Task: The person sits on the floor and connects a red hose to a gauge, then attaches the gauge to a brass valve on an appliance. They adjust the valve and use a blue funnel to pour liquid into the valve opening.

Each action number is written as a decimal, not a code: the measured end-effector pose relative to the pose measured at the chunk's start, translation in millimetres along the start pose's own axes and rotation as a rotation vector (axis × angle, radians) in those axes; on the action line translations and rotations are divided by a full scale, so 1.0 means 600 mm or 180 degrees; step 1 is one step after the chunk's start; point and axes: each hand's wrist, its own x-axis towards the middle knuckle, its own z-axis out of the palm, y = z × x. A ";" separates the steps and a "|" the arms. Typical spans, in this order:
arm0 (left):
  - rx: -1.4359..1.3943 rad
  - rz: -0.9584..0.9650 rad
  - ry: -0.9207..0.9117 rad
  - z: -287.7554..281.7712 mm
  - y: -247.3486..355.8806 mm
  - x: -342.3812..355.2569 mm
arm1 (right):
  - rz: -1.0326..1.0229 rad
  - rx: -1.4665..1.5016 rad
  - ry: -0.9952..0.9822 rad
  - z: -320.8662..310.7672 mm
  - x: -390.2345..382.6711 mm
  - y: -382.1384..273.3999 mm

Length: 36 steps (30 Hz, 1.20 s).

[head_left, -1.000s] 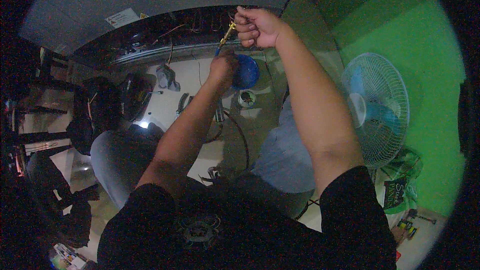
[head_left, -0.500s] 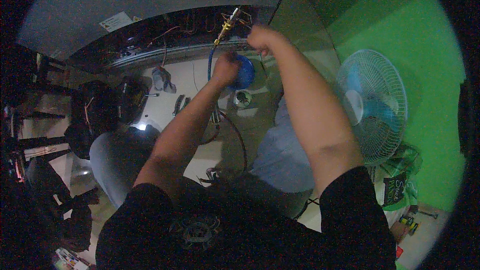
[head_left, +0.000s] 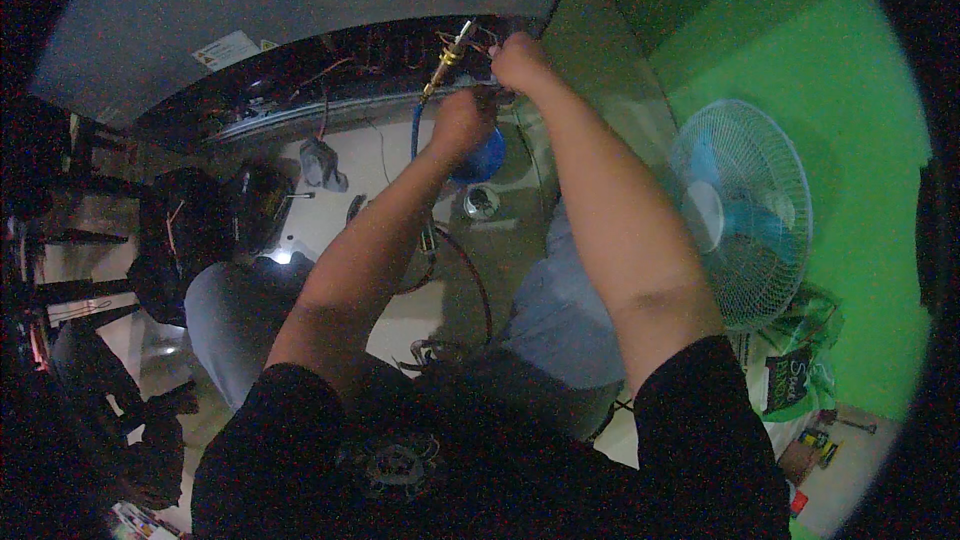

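Note:
My right hand (head_left: pixel 520 64) is closed at the opening low in a large grey panel, its fingertips beside thin copper tubing (head_left: pixel 478 47). Whatever they pinch is hidden. Just below and left of it, my left hand (head_left: pixel 464 120) is closed above a round blue object (head_left: pixel 483 157); what it holds, if anything, cannot be made out. Left of both hands, a brass fitting (head_left: pixel 440 73) with a bright metal tip stands tilted at the end of a blue hose (head_left: pixel 415 135). The hose runs down behind my left forearm.
A small round container (head_left: pixel 481 202) stands on the floor below the blue object. To the left lie a grey cloth (head_left: pixel 321 164) and a black case (head_left: pixel 262 198). A dark red hose (head_left: pixel 470 270) curves between my knees. On the right, a caged fan (head_left: pixel 745 215) stands near the green wall.
My left hand has moved up and right, closer to the opening and my right hand. My right hand has shifted slightly up and left. The brass fitting has barely moved.

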 end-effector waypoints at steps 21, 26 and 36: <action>0.0574 -0.0300 -0.0348 -0.010 0.004 0.019 | -0.0237 0.1032 0.0413 0.049 0.030 0.039; 0.0409 -0.0419 -0.0364 -0.012 0.013 0.018 | 0.0000 0.0742 0.0560 0.076 0.063 0.051; 0.0560 -0.0442 -0.0154 -0.004 0.011 0.009 | -0.0246 0.0920 0.0246 0.051 0.043 0.041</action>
